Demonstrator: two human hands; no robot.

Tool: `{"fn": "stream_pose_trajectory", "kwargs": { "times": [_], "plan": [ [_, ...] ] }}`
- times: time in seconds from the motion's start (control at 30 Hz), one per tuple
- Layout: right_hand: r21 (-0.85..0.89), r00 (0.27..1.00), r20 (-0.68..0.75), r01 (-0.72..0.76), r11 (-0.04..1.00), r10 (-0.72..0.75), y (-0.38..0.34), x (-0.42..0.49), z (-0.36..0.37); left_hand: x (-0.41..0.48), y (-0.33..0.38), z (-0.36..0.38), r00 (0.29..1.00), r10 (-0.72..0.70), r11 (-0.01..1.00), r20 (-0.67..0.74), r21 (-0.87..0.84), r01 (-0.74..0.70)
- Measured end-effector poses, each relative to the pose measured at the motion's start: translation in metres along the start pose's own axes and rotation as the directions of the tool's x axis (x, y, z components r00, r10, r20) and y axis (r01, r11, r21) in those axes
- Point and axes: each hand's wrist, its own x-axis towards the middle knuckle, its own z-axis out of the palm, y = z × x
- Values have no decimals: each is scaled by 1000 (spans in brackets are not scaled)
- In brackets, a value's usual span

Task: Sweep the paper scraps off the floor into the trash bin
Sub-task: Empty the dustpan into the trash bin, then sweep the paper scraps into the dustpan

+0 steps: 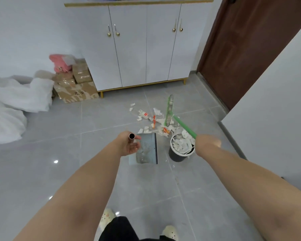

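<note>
Paper scraps point(152, 119), torn white bits w/ a few orange-red pieces, lie scattered on the grey tiled floor point(59, 171) in front of the cabinet, thickest just behind the bin & dustpan. More paper scraps fill the round black trash bin w/ white liner rim point(176, 156) right to the top; it stands upright, just right of the dustpan. The green broom head point(168, 108) sits among the scraps beyond the bin, & its thin green broom handle point(185, 127) slants back over the bin to the right hand point(208, 143). That hand is motion-blurred, but its fingers look clenched round the end of the handle.

The flat grey-blue plastic dustpan point(147, 148) rests on the floor w/ its dark edge on the side nearest the bin. Its copper-coloured tube handle point(131, 137) rises toward the camera, open end showing. The left hand point(127, 145) grasps this tube, fingers curled loosely round it, palm side partly in view.

Further out: a white four-door cabinet w/ gold knobs & trim point(142, 49) stands against the wall, w/ a dark brown wooden door point(241, 49) to its right. Taped brown cardboard boxes point(76, 87) are stacked at its left, w/ a pink soft item point(59, 62) on top. Bulky white bundles point(16, 105) lie far left, bedding or bags, can't tell. At bottom edge are cream dotted slippers point(107, 217) & black trousers point(118, 230)
</note>
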Motion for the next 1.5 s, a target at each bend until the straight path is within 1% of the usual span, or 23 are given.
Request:
{"fn": "stream_pose_trajectory", "kwargs": {
  "times": [0.1,0.17,0.2,0.3,0.37,0.4,0.5,0.6,0.67,0.8,0.83,0.87,0.93,0.97,1.0,1.03,1.07,1.1,1.13,1.23,1.27,1.4,1.5],
  "plan": [
    [61,999,33,9,998,-11,-48,6,-4,1,10,-27,998,41,999,-41,33,-39],
    [81,998,56,23,996,-27,-93,11,-4,7,20,-55,996,58,997,-70,48,-55],
    [98,998,57,32,995,-37,-98,9,-3,6,21,-53,995,61,997,-74,61,-57],
    [93,993,71,83,992,-90,-167,13,-1,23,34,-104,996,47,997,-70,59,-43],
    [97,988,95,109,989,-118,-199,13,-1,32,40,-130,997,44,997,-58,63,-40],
    [106,985,105,123,987,-134,-220,16,-2,38,44,-147,998,47,995,-47,87,-43],
    [127,973,142,164,978,-181,-268,21,1,51,52,-186,998,55,972,-39,232,-45],
    [157,958,196,182,971,-211,-315,22,9,64,52,-227,999,38,941,-19,338,-30],
    [177,946,224,197,964,-235,-341,27,18,74,49,-247,997,51,921,-52,388,-27],
    [221,918,251,255,941,-308,-375,45,26,90,50,-271,978,140,875,-154,482,-49],
    [235,906,266,271,933,-330,-385,52,28,97,53,-277,972,164,829,-166,558,-44],
    [247,893,285,283,927,-349,-396,60,30,104,53,-283,968,188,757,-164,653,-36],
    [273,878,319,275,922,-357,-417,76,36,116,54,-292,960,236,550,-149,835,-5],
    [284,871,332,273,919,-361,-427,86,39,125,53,-295,957,250,442,-145,897,20],
    [280,867,341,276,920,-364,-433,93,43,130,51,-296,954,263,350,-146,936,47],
    [278,869,333,281,918,-367,-443,111,47,145,57,-296,944,294,289,-148,956,60],
    [264,870,325,293,919,-370,-448,123,49,156,59,-296,932,329,257,-150,964,65],
    [243,875,314,302,922,-369,-450,134,50,168,63,-295,921,354,262,-161,963,68],
    [219,884,297,304,927,-360,-450,151,51,183,69,-289,907,384,302,-176,952,57],
    [139,910,280,276,951,-305,-433,196,49,216,85,-268,873,424,491,-242,871,3],
    [114,916,280,267,957,-288,-426,208,47,221,91,-263,860,436,525,-265,851,-4],
    [-30,928,299,242,970,-222,-373,272,32,250,123,-230,821,486,574,-299,817,-42],
    [-81,938,322,164,983,-130,-333,315,20,274,145,-206,800,504,613,-324,788,-67]
  ]
}}
